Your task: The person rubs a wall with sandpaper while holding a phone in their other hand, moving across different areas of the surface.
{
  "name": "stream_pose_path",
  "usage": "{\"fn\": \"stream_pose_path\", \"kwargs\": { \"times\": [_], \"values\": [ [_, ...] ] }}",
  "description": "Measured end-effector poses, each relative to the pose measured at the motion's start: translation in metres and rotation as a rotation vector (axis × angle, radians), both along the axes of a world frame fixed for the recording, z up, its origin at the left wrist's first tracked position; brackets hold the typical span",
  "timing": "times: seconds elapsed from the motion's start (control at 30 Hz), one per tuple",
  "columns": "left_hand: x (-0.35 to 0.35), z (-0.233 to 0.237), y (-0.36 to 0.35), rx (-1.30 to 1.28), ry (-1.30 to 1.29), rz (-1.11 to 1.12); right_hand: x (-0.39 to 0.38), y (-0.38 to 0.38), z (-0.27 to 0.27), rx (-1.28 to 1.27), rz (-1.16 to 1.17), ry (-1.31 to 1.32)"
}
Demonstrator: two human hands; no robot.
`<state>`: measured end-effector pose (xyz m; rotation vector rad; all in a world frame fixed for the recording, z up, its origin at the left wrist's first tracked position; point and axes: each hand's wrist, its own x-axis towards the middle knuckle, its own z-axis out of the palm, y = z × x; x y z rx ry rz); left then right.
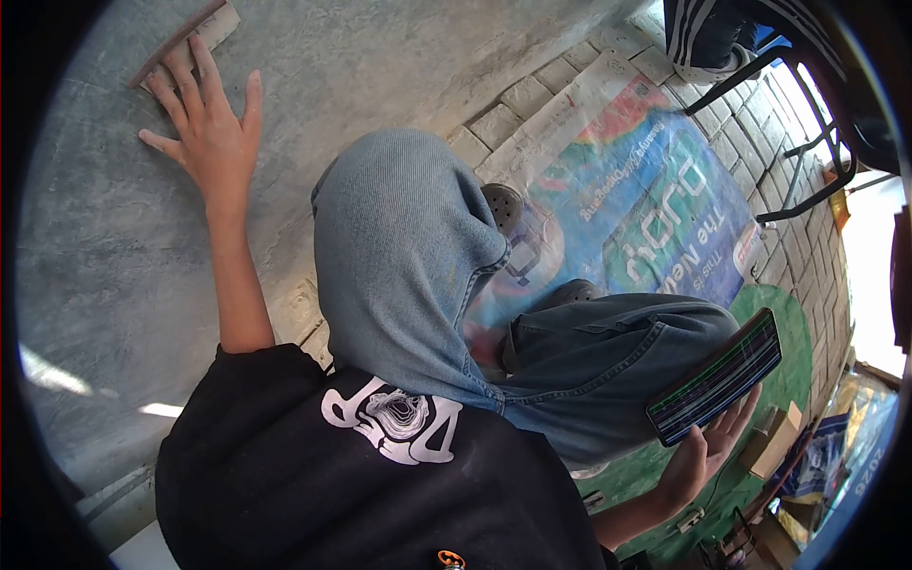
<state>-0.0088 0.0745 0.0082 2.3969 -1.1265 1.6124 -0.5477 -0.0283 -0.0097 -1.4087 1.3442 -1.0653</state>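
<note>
My left hand lies flat against a grey concrete surface, back showing and fingers spread. Its middle fingertips touch a pale block with a brown edge at the upper left. At the lower right, my right hand holds a dark phone by its lower edge, thumb at the near side and fingers partly hidden behind it. Coloured horizontal lines cover the phone's screen. The phone is tilted, over the denim-covered right knee.
A printed banner covers part of the paving bricks. A black metal-framed chair and another person's leg are at the upper right. Near the green floor patch lie a cardboard box and several small items.
</note>
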Motion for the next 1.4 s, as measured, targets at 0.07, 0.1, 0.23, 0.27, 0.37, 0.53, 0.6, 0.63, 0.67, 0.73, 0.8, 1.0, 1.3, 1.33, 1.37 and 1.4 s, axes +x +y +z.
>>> {"fn": "stream_pose_path", "kwargs": {
  "times": [0.07, 0.1, 0.23, 0.27, 0.37, 0.53, 0.6, 0.63, 0.67, 0.73, 0.8, 1.0, 1.3, 1.33, 1.37, 1.4],
  "values": [
    [0.001, -0.001, 0.000, 0.001, -0.009, 0.004, 0.002, 0.000, -0.001, 0.000, -0.011, -0.001],
    [0.001, -0.001, 0.000, 0.001, -0.009, 0.005, 0.003, 0.000, -0.001, 0.000, -0.021, -0.004],
    [0.001, -0.001, 0.000, -0.005, 0.003, 0.008, 0.008, 0.000, -0.002, -0.035, -0.039, 0.095],
    [0.001, -0.001, 0.000, -0.005, 0.002, 0.007, 0.007, -0.001, -0.002, -0.024, -0.036, 0.027],
    [0.001, -0.001, 0.000, -0.007, 0.001, 0.000, 0.008, -0.003, -0.004, -0.001, -0.043, -0.095],
    [0.001, -0.001, 0.000, -0.007, 0.004, 0.001, 0.012, -0.001, -0.003, -0.012, -0.084, -0.078],
    [0.001, -0.001, 0.000, -0.007, 0.005, 0.000, 0.007, 0.000, -0.002, 0.003, -0.022, -0.066],
    [0.002, -0.001, 0.000, -0.008, 0.003, -0.002, 0.005, 0.001, -0.003, 0.005, -0.022, -0.065],
    [0.002, -0.001, 0.000, -0.010, 0.001, -0.004, 0.004, 0.002, -0.005, -0.041, 0.026, -0.027],
    [0.001, -0.001, -0.001, -0.011, 0.001, -0.007, 0.005, 0.002, -0.005, -0.086, 0.076, 0.012],
    [0.001, -0.001, -0.001, -0.011, 0.002, -0.011, 0.007, 0.003, -0.006, -0.077, 0.041, 0.049],
    [0.001, -0.001, -0.001, -0.017, 0.005, 0.000, 0.013, 0.003, -0.002, -0.036, -0.015, 0.050],
    [-0.001, -0.010, 0.004, -0.042, 0.041, 0.012, 0.009, -0.001, -0.007, -0.077, -0.070, -0.037],
    [-0.003, -0.014, 0.005, -0.032, 0.072, 0.014, 0.009, -0.002, -0.006, -0.099, -0.049, -0.059],
    [-0.005, -0.015, 0.006, -0.024, 0.101, 0.020, 0.009, -0.003, -0.004, -0.098, -0.076, 0.079],
    [-0.006, -0.015, 0.007, -0.049, 0.075, 0.044, 0.009, -0.004, -0.003, -0.097, -0.105, 0.215]
  ]
}}
